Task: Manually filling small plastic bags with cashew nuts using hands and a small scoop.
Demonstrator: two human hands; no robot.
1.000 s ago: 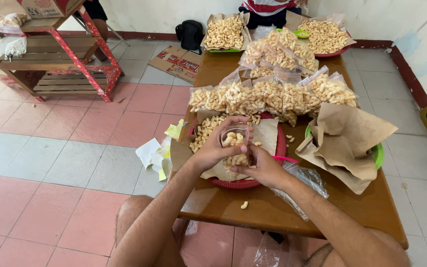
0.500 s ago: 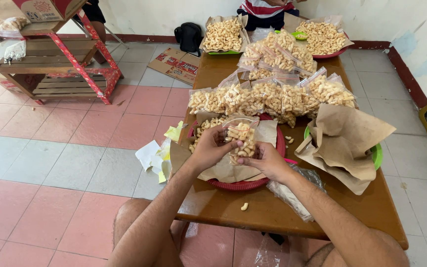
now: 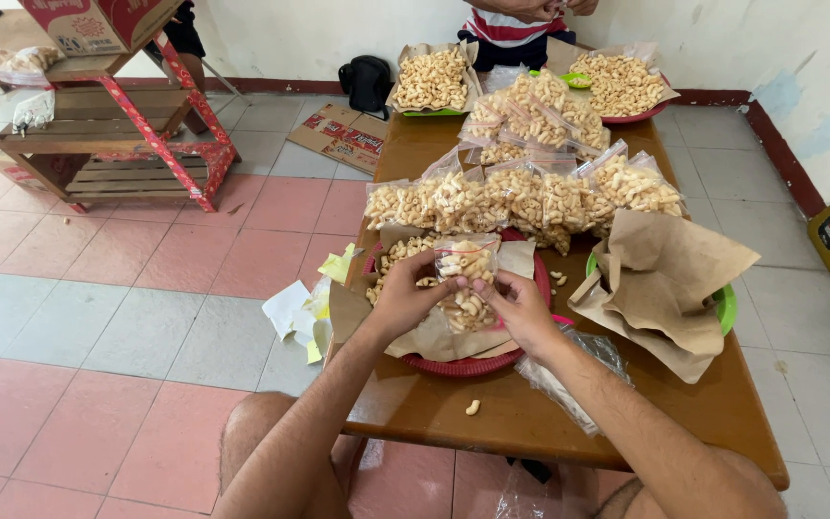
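My left hand [image 3: 402,296] and my right hand [image 3: 523,309] together hold a small clear plastic bag [image 3: 466,274] filled with pale cracker snacks, each pinching one side of its top. The bag hangs upright over a red round tray [image 3: 473,365] lined with brown paper [image 3: 434,338], where loose snacks [image 3: 398,254] lie at the left. One snack piece [image 3: 473,407] lies on the brown wooden table [image 3: 530,423] near the front edge.
Several filled snack bags [image 3: 521,192] are piled mid-table. A green tray with crumpled brown paper [image 3: 670,279] sits right, empty plastic bags [image 3: 569,380] beside my right arm. Two heaped snack trays [image 3: 434,77] stand far back by another person [image 3: 521,19]. A red shelf [image 3: 98,115] stands left.
The bag has been lifted from the tray and filled fuller; both hands have moved from its mouth to pinch its top edge, holding it upright.
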